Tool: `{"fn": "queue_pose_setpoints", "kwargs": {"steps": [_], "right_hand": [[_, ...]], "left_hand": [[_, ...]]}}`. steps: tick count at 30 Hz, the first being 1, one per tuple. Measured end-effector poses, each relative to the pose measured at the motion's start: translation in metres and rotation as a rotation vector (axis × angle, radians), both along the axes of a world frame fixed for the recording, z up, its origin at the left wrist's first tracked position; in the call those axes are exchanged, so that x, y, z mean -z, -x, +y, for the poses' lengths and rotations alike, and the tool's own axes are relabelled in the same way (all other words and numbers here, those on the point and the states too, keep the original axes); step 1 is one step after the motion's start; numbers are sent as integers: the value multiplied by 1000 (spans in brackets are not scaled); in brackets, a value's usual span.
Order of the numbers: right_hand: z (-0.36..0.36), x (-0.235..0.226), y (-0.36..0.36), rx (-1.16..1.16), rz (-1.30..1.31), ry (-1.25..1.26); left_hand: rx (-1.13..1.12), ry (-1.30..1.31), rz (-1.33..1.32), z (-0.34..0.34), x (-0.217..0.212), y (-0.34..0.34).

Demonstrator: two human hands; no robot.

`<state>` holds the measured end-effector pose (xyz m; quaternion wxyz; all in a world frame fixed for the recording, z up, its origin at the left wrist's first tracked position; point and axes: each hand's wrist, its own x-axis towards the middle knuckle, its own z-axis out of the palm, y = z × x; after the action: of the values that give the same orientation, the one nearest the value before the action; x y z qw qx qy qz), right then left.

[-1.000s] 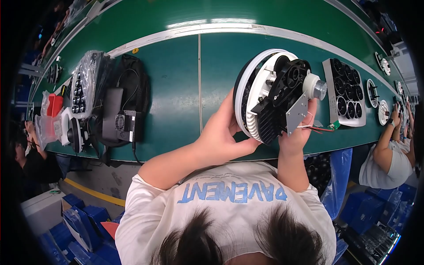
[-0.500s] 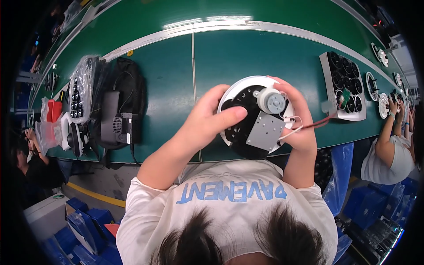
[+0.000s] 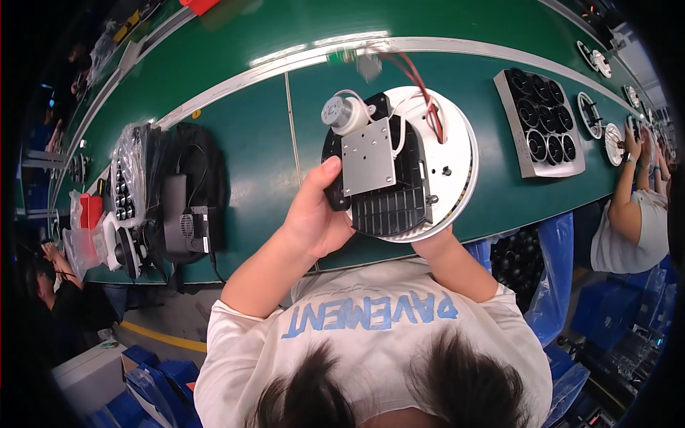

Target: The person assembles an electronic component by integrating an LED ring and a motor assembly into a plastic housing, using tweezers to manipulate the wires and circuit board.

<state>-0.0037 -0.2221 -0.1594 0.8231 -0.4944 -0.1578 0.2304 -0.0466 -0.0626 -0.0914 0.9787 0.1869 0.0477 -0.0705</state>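
Note:
My left hand (image 3: 314, 217) is closed on the left edge of a black plastic bracket (image 3: 396, 203), thumb on top. The bracket carries a grey metal plate (image 3: 367, 157) and a small round motor (image 3: 340, 113). It overlaps the left part of a white round housing (image 3: 453, 153); whether the two are fastened I cannot tell. Under the housing's near edge, my right hand (image 3: 433, 242) supports it, its fingers mostly hidden. Red and dark wires (image 3: 414, 75) run from the housing toward a blurred green circuit board (image 3: 342, 56).
On the right stands a tray of black round parts (image 3: 540, 118), with white round housings (image 3: 589, 116) beyond. At left lie a black bag (image 3: 196, 157), plastic-wrapped parts (image 3: 130, 175) and a red box (image 3: 90, 210). Co-workers sit on both sides; a blue-lined bin (image 3: 553, 278) is near my right.
The housing has turned and tilted, and the black bracket now sits off to its left. My right hand has gone beneath. The wires and circuit board have swung to the far side.

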Motion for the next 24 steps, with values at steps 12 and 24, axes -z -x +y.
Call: {"fn": "queue_pose_setpoints", "kwargs": {"steps": [12, 24], "right_hand": [[1, -32, -19, -50, 74, -144], [-16, -66, -47, -95, 87, -157]], "left_hand": [[41, -356, -42, -2, 3, 1], [-86, -396, -18, 4, -6, 2]]}}
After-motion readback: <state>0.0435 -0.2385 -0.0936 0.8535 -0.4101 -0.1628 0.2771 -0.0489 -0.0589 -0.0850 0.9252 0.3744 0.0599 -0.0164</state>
